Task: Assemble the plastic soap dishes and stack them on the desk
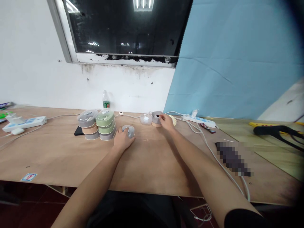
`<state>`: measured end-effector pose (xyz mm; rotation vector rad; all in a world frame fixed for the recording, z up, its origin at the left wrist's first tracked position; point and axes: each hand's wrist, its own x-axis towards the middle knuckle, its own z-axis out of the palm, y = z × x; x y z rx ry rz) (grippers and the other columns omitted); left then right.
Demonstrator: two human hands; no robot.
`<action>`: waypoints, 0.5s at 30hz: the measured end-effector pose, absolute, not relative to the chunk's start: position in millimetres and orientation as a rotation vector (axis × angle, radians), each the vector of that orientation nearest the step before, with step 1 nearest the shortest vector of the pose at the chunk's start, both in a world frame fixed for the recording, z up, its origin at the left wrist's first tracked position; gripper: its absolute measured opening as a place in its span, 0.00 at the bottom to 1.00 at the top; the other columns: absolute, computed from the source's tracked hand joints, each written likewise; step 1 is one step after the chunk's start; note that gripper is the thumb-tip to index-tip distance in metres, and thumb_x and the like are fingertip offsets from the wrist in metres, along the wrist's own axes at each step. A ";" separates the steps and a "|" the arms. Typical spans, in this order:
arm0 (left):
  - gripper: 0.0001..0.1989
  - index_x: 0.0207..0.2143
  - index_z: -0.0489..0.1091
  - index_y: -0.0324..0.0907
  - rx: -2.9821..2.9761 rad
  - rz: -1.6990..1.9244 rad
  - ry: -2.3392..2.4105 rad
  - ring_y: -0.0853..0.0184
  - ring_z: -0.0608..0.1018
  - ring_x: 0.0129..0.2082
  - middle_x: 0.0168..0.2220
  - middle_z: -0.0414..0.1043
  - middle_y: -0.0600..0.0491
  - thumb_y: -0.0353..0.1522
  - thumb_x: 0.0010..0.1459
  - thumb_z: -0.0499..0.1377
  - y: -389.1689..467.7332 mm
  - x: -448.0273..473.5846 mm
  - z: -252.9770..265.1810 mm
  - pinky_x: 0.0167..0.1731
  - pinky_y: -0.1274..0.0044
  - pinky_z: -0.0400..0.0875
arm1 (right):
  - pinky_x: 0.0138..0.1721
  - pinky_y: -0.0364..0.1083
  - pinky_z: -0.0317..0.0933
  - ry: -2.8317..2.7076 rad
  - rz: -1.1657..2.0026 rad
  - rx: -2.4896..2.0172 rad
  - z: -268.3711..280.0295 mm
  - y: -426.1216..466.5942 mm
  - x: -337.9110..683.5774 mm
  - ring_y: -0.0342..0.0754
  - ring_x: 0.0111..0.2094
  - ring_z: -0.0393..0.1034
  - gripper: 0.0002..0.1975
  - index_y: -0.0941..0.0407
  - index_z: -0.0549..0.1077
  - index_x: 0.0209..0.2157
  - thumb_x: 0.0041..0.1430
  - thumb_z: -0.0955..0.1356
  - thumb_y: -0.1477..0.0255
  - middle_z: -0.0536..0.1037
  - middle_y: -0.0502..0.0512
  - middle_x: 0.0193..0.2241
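My left hand (123, 139) is closed over the edge of a small clear plastic container (130, 131), which lies on the wooden table. Reaching further out, my right hand (167, 122) pinches the near right side of a grey container (156, 117). That grey piece sits on top of a tan one (156, 124). Just left of them is a clear lid (145, 118). A pale yellow piece (173, 120) shows partly behind my right hand. Beside my left hand stand two stacks of lidded containers, one topped in green (104, 118), the other in grey (86, 118).
A plastic bottle (105, 99) stands behind the stacks against the wall. A black phone-like object (78, 131) is partly hidden by the left stack. Power strips lie at left (30, 123) and right (200, 120). A white cable (209, 148) runs down the table's right side.
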<state>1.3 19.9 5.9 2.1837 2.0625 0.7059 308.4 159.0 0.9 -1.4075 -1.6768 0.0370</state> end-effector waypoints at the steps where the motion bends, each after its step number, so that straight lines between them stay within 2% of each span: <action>1: 0.34 0.56 0.63 0.45 2.175 0.703 2.059 0.46 0.67 0.55 0.59 0.56 0.39 0.49 0.48 0.62 20.0 0.8 6.1 0.49 0.64 0.64 | 0.41 0.49 0.64 -1.655 0.037 -1.416 1.5 155.0 307.3 0.49 0.33 0.70 0.18 0.58 0.72 0.46 0.54 0.63 0.70 0.77 0.58 0.40; 5: 0.36 0.57 0.61 0.45 2.155 0.764 2.015 0.48 0.68 0.54 0.59 0.58 0.39 0.47 0.47 0.63 20.4 0.2 5.9 0.49 0.65 0.65 | 0.43 0.49 0.63 -1.530 -0.075 -1.399 -4.9 125.1 292.5 0.48 0.32 0.70 0.22 0.58 0.66 0.54 0.59 0.61 0.68 0.77 0.59 0.42; 11: 0.36 0.57 0.61 0.43 1.973 0.996 1.914 0.51 0.71 0.51 0.55 0.63 0.40 0.52 0.50 0.59 21.7 4.1 4.9 0.49 0.67 0.65 | 0.38 0.46 0.64 -1.843 0.012 -1.209 -19.2 75.8 246.0 0.47 0.30 0.70 0.17 0.54 0.70 0.49 0.60 0.62 0.66 0.78 0.54 0.33; 15: 0.36 0.59 0.57 0.41 1.846 1.210 1.814 0.52 0.68 0.56 0.58 0.60 0.39 0.51 0.55 0.56 20.5 3.2 8.2 0.53 0.66 0.62 | 0.34 0.45 0.65 -2.024 0.016 -0.954 -18.2 59.2 213.2 0.45 0.27 0.70 0.15 0.53 0.71 0.48 0.61 0.64 0.65 0.77 0.52 0.32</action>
